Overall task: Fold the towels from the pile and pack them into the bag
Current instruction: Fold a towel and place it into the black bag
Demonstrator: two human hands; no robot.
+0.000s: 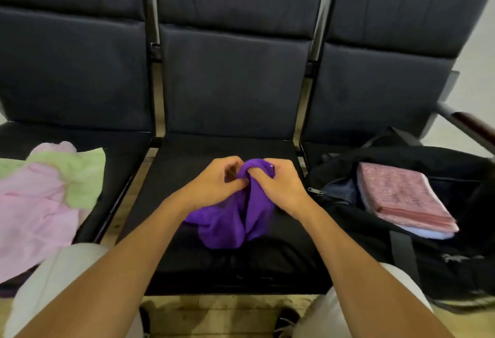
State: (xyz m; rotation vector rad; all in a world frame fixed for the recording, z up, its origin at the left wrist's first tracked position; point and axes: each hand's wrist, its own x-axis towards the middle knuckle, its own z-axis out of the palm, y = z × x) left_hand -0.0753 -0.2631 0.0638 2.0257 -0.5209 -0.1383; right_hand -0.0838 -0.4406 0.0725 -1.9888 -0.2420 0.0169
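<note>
Purple towel [235, 220] bunched at its top edge between both sets of fingers, left fingers [235, 181] and right fingers [258, 174] curled and pinching cloth close together, rest hanging crumpled onto middle seat [214, 262]. Left hand [214, 182] and right hand [281, 190] nearly touching above it.

Risks, judged from here: no clean corner found, since cloth is gathered rather than spread; a fold begun this way likely ends lopsided. Hanging part could slide off the near seat edge toward the floor. Loose pile [45, 193] of pink and green towels lies on the left seat, near part close to the seat's edge, apt to slip. Bag [401, 244] on the right seat, open, with a folded pink stack [401, 198] sitting high; another layer may topple it or snag the zip [314, 191].
</note>
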